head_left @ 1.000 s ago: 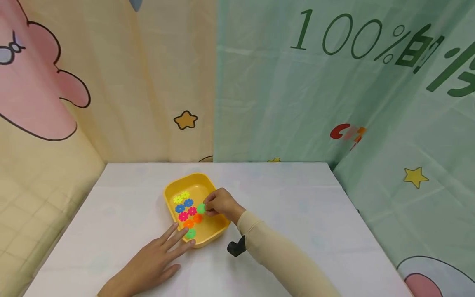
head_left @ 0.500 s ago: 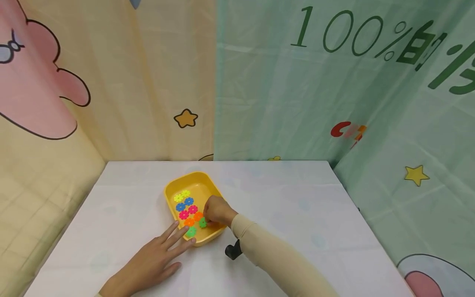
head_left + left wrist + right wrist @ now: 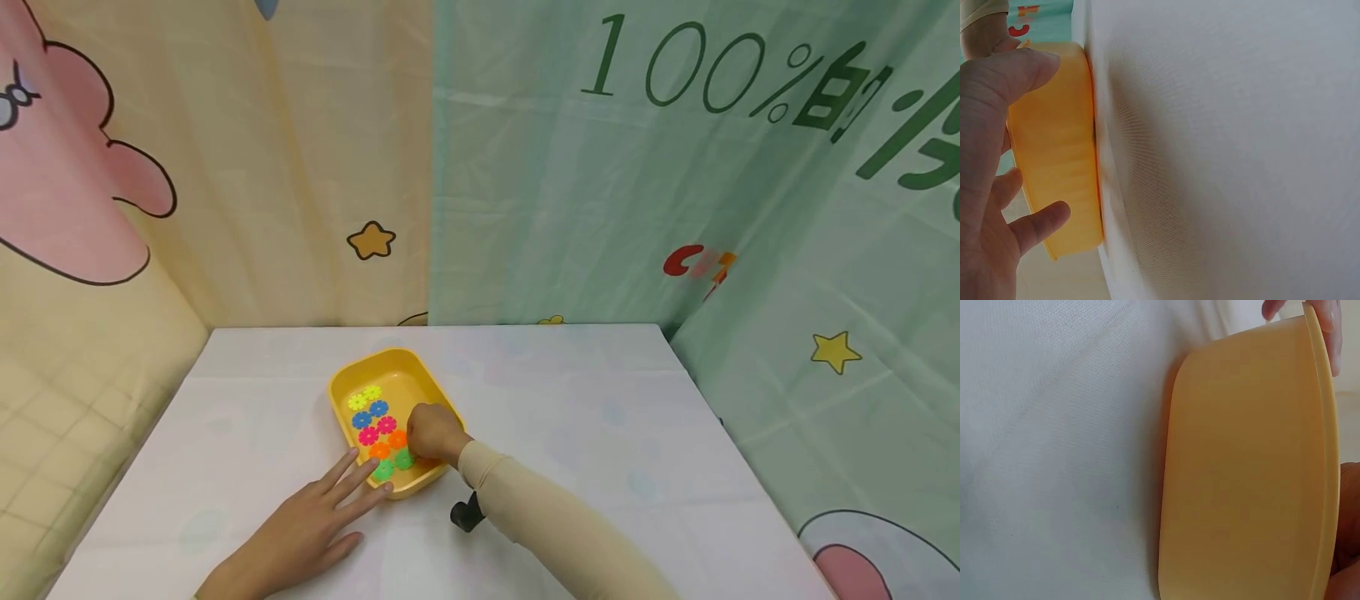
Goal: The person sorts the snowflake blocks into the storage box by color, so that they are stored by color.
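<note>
A yellow plastic tray (image 3: 420, 387) stands on the white table. Flower-shaped plastic discs lie in it in same-coloured pairs: yellow discs (image 3: 358, 402), blue discs (image 3: 362, 420), pink discs (image 3: 368, 436), orange discs (image 3: 379, 451), and a green disc (image 3: 384, 470) at the near end. My right hand (image 3: 435, 432) reaches into the tray with curled fingers, pinching a second green disc (image 3: 403, 459) at its right edge; its fingertips are mostly hidden. My left hand (image 3: 311, 518) has its fingers spread against the tray's near-left side. In the left wrist view, its fingers (image 3: 1041, 224) touch the tray wall.
A black wrist camera (image 3: 468, 512) hangs under the right sleeve (image 3: 555, 517). The white tablecloth (image 3: 585, 400) spreads around the tray. Printed curtains (image 3: 540, 183) stand behind the table and on both sides.
My right hand has moved nearer and lower in the tray, taking the green disc from beside the pink and orange ones to beside the other green disc. The left hand stays put.
</note>
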`<state>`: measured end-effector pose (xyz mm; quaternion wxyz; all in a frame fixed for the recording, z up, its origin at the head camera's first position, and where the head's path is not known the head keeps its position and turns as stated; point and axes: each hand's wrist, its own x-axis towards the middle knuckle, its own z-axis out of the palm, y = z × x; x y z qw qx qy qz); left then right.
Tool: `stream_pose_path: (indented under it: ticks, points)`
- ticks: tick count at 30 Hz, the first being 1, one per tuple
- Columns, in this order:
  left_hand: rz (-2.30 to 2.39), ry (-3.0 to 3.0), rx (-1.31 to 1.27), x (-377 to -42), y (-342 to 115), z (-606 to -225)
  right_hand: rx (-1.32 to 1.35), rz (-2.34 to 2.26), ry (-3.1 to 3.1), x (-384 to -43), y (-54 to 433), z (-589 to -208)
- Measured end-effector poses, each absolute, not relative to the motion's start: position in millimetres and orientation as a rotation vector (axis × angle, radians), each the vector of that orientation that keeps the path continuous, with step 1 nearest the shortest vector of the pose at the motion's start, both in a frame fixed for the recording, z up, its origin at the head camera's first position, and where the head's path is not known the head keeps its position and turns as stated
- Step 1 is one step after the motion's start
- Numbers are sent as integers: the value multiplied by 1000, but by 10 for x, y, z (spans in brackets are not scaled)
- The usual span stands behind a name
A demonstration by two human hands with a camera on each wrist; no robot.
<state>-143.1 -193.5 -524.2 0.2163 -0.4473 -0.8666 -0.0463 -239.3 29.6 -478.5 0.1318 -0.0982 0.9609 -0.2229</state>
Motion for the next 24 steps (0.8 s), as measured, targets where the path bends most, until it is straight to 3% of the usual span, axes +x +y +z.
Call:
stream_pose_path:
  ticks: [13, 24]
  points:
    - [-136, -2409, -1233, -1422, -1934, -5231, -438, -596, 2851, -2371, 348, -4711]
    - [-121, -2419, -1238, -1424, -1937, -5232, -192, -1077, 2689, -2392, 473, -4582]
